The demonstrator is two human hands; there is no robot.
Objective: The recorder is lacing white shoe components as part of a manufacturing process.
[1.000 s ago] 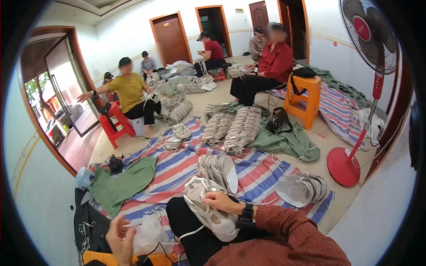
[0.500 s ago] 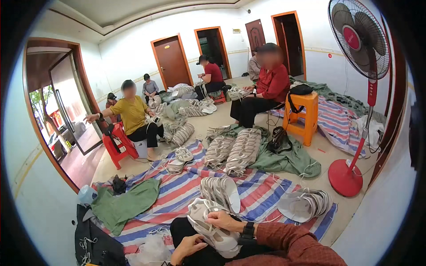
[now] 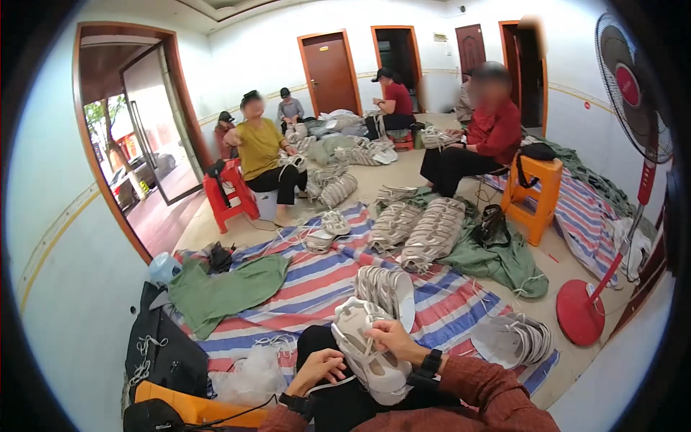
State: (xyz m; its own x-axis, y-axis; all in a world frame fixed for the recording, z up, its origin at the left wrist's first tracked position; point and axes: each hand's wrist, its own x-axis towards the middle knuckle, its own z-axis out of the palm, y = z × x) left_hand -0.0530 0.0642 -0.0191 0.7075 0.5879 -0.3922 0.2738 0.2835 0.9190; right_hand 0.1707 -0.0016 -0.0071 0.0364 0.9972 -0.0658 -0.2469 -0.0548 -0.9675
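Observation:
A pale beige and white shoe upper (image 3: 374, 371) rests on my lap, its toe end toward me. My right hand (image 3: 392, 340) is closed over the lacing area, pinching a white shoelace (image 3: 370, 345) between thumb and forefinger. Just left of the upper is my left hand (image 3: 322, 367), its fingers curled together; what they hold, if anything, is too small to make out. A white lace strand runs below that hand toward the upper. Beyond my hands, a stack of similar uppers (image 3: 381, 285) stands on the striped sheet (image 3: 324, 277).
More stacked uppers (image 3: 515, 340) lie at right. Rows of uppers (image 3: 434, 234) and green cloths (image 3: 227, 291) lie farther off. A red standing fan (image 3: 581, 313) is at right, an orange stool (image 3: 533, 198) behind. Several people sit working; one wears a yellow top (image 3: 263, 147).
The view has swung left and tilted down, so the room appears shifted right. My left hand has lifted a little beside the upper; the right still pinches the lace.

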